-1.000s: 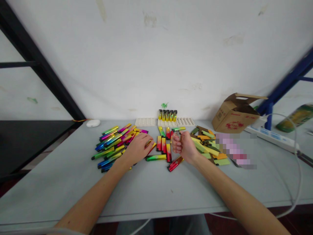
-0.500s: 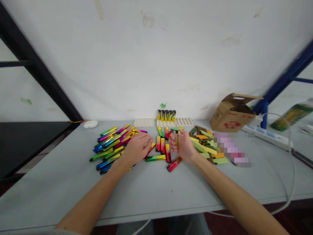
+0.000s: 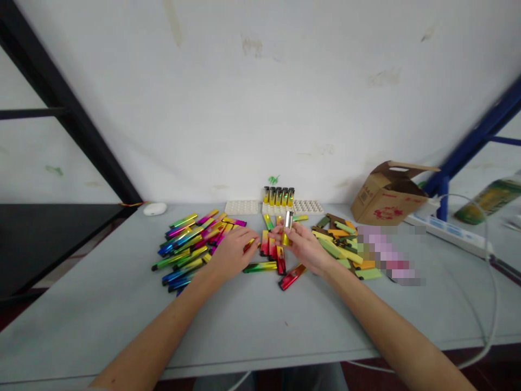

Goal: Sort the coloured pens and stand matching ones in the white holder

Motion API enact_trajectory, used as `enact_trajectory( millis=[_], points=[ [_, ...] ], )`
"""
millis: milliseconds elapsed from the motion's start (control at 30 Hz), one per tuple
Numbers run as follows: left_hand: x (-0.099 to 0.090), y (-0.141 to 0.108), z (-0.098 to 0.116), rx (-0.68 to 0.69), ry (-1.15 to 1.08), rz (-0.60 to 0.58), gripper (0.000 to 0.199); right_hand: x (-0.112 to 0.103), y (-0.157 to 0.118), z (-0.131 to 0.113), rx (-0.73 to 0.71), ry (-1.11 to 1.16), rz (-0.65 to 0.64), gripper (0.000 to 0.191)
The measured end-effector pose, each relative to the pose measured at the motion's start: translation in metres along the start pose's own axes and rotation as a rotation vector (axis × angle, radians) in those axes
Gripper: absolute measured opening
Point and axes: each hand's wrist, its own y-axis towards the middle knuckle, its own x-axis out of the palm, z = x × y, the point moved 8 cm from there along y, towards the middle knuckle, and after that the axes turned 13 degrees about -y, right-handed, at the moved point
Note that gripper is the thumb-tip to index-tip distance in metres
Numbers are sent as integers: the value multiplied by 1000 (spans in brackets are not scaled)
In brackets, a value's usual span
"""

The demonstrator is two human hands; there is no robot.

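Note:
My right hand [image 3: 305, 245] holds a yellow lighter with a silver top [image 3: 288, 228] upright between thumb and fingers. To its left, my left hand [image 3: 235, 251] rests low beside a pile of shiny multicoloured lighters [image 3: 183, 247]; its fingers are bent round a red and yellow lighter [image 3: 249, 245], partly hidden. Between the hands lie several red and yellow lighters [image 3: 280, 259] and a green and yellow one [image 3: 260, 267]. Several yellow lighters [image 3: 279, 196] stand upright in the middle white tray [image 3: 277, 209] by the wall.
White perforated trays flank the middle one, left [image 3: 243, 207] and right [image 3: 308, 207]. Green, orange and brown lighters [image 3: 342, 250] lie on the right, near an open cardboard box [image 3: 382, 201] and a power strip [image 3: 451, 234]. A white case [image 3: 155, 209] sits back left.
My right hand has turned, bringing the lighter's silver top into clearer view, and it has shifted slightly left. My left hand has hardly moved. The view has tilted slightly.

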Motion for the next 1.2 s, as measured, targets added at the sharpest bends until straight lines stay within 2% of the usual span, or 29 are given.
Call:
enact_trajectory(
  millis=[167, 333, 500, 633, 767, 900, 967, 1067, 1200],
  points=[
    [2, 2, 0, -71, -177, 57, 22, -17, 3, -4, -66, -208, 141, 29],
    [9, 5, 5, -140, -297, 128, 34, -22, 4, -7, -119, -414, 200, 34],
    [16, 9, 6, -219, -446, 170, 28, -17, -1, -11, -212, -519, 235, 31],
    [10, 9, 1, -246, -548, 216, 19, -8, -3, -12, -291, -673, 219, 27],
    [8, 11, -24, -389, -679, 285, 22, -9, -6, -21, -380, -1031, 280, 20],
    [-9, 20, -67, -551, -715, 535, 30, -20, -3, -30, -473, -1451, 224, 20],
    [-14, 33, -86, -575, -685, 553, 35, -33, 1, -29, -444, -1570, 216, 28],
    [-26, 56, -104, -530, -557, 570, 31, -48, 6, -19, -323, -1696, 176, 47],
    [-26, 78, -117, -497, -497, 535, 26, -49, 9, 0, -217, -1734, 47, 54]
  ],
)
